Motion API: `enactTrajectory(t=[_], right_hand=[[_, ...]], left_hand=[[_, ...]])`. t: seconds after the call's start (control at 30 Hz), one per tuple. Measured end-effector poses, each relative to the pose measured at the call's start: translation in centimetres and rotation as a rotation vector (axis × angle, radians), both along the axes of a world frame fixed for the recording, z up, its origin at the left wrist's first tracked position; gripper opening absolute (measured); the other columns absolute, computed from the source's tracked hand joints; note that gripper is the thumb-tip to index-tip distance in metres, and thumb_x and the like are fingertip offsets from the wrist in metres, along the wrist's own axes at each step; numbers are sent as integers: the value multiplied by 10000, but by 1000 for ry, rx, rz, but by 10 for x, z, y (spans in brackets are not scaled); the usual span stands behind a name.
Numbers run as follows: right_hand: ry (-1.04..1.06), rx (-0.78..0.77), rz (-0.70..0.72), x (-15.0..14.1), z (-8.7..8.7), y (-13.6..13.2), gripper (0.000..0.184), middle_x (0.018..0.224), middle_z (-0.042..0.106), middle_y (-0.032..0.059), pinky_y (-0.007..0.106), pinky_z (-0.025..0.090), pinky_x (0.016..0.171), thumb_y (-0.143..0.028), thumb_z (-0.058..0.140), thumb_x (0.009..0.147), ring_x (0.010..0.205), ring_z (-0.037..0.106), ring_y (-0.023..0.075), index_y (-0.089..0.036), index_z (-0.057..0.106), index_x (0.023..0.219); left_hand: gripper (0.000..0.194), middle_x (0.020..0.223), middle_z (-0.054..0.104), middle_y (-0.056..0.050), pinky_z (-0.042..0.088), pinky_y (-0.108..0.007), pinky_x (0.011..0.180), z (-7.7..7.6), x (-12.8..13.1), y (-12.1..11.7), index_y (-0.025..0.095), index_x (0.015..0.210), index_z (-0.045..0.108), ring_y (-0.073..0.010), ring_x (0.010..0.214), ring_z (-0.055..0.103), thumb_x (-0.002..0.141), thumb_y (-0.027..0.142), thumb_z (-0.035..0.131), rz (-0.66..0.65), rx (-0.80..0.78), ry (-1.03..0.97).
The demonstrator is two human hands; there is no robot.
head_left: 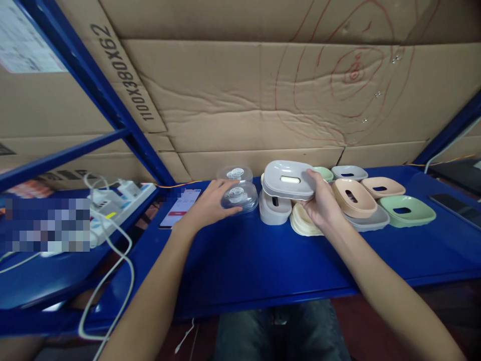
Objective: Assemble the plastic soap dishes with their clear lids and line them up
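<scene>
On the blue worktop (255, 265): oval slotted plastic dishes in gray, cream, peach, green, bunched under and right of the right grip.
Right grip (321, 200): grasping the gray dish, thumb on the rim, other fingers underneath.
Gray dish (287, 169): raised off the worktop, slanted toward camera; cream edge shows just beneath its left side.
Left grip (216, 203): fingers parted around left side of the nearer clear domed cover (247, 197); can't tell if touching.
Farther clear domed cover (245, 173): directly behind, round white sticker on each.
Second gray dish (275, 214): standing below the raised one.
Cream dishes (301, 224): stacked, partly behind the right grip.
Peach dish (361, 204): atop another gray one.
Green dish (412, 217): near right.
Phones: one lit (179, 209), left of left grip; one dark (456, 208), far right.
Power strip (130, 209): left side, white cables.
Cardboard panel (225, 90): behind, printed 1100X380X62, red rings drawn.
</scene>
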State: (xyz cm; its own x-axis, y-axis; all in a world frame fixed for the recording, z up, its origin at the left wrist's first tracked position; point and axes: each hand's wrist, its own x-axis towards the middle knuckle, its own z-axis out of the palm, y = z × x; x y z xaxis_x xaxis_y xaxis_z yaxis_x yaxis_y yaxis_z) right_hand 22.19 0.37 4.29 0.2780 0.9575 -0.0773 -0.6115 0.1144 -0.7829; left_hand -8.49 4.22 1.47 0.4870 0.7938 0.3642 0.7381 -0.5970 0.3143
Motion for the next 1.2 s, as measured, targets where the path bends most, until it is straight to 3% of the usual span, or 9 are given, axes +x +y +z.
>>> enactTrajectory(t=[0.17,0.43,0.67,0.87,1.03,1.2], right_hand=[[-60,46,2,1,-6,1,333,915,781,7,331,695,663,-461,852,826,900,790,242,-251,689,1027],[-145,103,-14,-1,-10,0,441,924,773,-7,330,687,714,-549,894,774,934,780,240,-266,679,1034],[-146,116,-23,-4,-10,-2,474,897,767,-14,328,675,730,-561,923,736,909,768,228,-258,671,999],[-185,118,-26,-5,-11,-2,490,894,760,-7,348,679,759,-581,927,724,927,773,240,-256,659,974],[-195,120,-12,-5,-11,-3,509,916,764,0,357,685,772,-599,923,726,957,778,251,-260,663,1002],[-193,106,-7,-6,-9,-3,542,904,762,5,370,689,767,-610,933,699,963,782,265,-252,666,1007]], left_hand=[[704,1484,639,-129,480,-580,1206,2,0,-1,299,1521,606,-374,1386,602,902,545,836,12,44,-53],[641,1472,710,-118,464,-582,1178,1,-1,1,273,1480,647,-381,1331,597,951,616,760,20,104,-75],[649,1448,669,-147,442,-571,1205,-8,11,-1,233,1487,619,-373,1363,562,975,618,724,46,107,-81],[728,1392,663,-138,502,-525,1175,-11,17,0,252,1505,545,-353,1322,658,910,574,813,56,140,-173],[655,1388,670,-155,516,-548,1159,-11,18,1,250,1476,551,-365,1319,661,938,542,787,112,181,-213],[952,1463,638,-167,492,-591,1186,-13,19,0,269,1595,467,-403,1363,632,823,627,893,85,126,-167]])
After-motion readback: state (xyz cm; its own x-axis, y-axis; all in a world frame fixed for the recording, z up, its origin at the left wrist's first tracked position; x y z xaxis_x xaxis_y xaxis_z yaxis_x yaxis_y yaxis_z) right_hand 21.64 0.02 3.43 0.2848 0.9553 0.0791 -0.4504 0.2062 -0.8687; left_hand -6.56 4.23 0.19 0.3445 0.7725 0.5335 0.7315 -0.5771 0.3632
